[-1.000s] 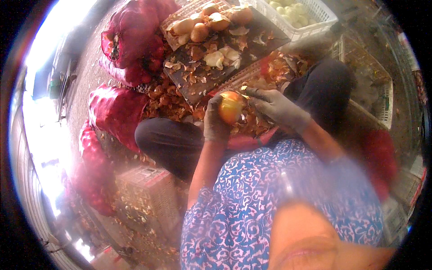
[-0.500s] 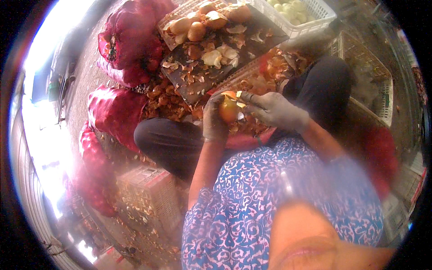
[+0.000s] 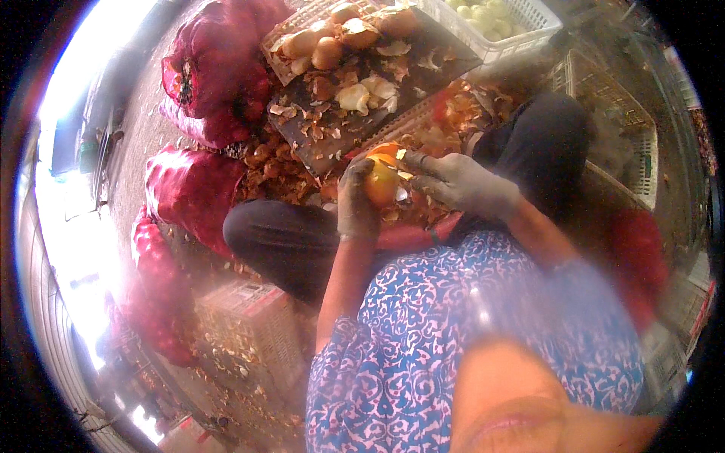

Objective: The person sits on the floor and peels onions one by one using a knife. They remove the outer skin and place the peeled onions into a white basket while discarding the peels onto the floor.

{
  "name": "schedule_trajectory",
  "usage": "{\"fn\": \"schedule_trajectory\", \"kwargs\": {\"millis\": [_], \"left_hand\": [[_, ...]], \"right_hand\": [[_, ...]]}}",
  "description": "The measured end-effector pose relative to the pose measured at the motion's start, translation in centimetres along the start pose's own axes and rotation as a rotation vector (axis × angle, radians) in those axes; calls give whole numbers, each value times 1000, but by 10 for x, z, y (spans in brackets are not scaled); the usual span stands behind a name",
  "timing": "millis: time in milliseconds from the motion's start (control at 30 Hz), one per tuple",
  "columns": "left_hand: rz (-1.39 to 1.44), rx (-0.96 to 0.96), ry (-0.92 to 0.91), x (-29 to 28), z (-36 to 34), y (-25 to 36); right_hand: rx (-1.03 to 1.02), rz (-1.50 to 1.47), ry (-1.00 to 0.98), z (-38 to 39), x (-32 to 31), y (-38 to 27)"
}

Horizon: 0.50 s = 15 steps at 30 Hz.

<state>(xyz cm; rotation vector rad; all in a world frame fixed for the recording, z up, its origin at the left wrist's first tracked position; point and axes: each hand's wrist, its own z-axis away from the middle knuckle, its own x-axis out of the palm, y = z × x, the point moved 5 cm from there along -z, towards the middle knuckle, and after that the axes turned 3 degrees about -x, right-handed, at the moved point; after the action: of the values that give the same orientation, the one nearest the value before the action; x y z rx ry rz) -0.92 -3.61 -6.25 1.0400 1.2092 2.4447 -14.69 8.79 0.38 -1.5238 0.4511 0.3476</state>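
My left hand (image 3: 356, 202), in a grey glove, is wrapped round a brown onion (image 3: 383, 187) above my lap. A strip of orange-brown skin stands up from the onion's top. My right hand (image 3: 470, 186), gloved too, has its fingers drawn together at the onion's right side. Small yellowish bits show at those fingertips; whether they are peel or part of a tool I cannot make out. Loose onion skins lie below both hands. Beyond them, a dark board (image 3: 332, 140) carries scattered peelings, and a heap of unpeeled onions (image 3: 327, 53) sits at its far end.
Red mesh sacks (image 3: 192, 189) of onions stand along the left. A white crate (image 3: 521, 47) with pale peeled onions is at the far right of the board. Another crate (image 3: 646, 162) stands by my right knee, and a box-shaped crate (image 3: 245, 321) is at the lower left.
The strip of skin at the onion's top now stands up higher and shows more orange. Both hands keep nearly the same place, the left still round the onion.
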Motion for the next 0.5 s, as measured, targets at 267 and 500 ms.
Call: {"fn": "schedule_trajectory", "kwargs": {"millis": [267,500], "left_hand": [[-18,-23,69,-12,-7,-7],[-541,320,16,15,12,20]], "right_hand": [[-6,32,-10,0,3,3],[3,217,44,-1,6,10]]}}
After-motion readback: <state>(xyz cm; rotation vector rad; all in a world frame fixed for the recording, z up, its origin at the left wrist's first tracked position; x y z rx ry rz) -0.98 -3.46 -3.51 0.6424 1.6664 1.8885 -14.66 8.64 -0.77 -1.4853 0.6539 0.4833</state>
